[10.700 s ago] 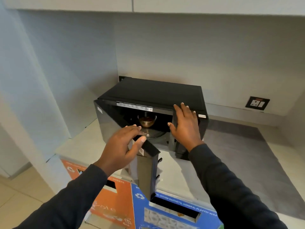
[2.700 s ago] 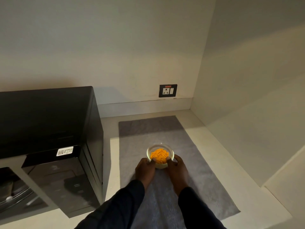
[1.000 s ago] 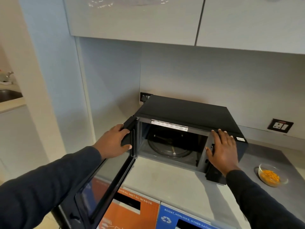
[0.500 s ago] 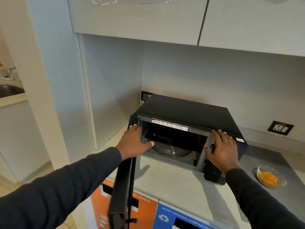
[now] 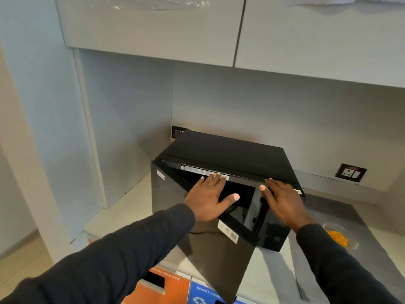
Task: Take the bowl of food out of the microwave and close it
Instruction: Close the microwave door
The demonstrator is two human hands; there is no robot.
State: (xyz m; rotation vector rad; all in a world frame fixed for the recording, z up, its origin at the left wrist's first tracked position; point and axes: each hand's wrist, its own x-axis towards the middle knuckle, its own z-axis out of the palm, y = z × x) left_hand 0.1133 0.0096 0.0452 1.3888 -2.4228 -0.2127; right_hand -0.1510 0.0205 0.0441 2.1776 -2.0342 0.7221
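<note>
A black microwave (image 5: 230, 150) stands on the pale counter against the back wall. Its glossy door (image 5: 217, 255) is partly swung in, still at an angle to the front. My left hand (image 5: 208, 200) lies flat on the door's outer face, fingers spread. My right hand (image 5: 282, 200) rests flat on the control-panel side of the microwave's front, holding nothing. The glass bowl of orange food (image 5: 341, 238) sits on a grey mat to the right of the microwave, partly hidden behind my right sleeve.
White wall cabinets (image 5: 153, 25) hang overhead. A wall socket (image 5: 350, 172) is at the right and another socket (image 5: 177, 132) behind the microwave. Orange and blue recycling bin fronts (image 5: 175, 288) sit under the counter edge. A white pillar (image 5: 28, 150) stands left.
The door has swung in from edge-on to nearly half shut, pushed by my left hand, which shifted from the door's edge to its outer face. My right hand stayed on the microwave's front.
</note>
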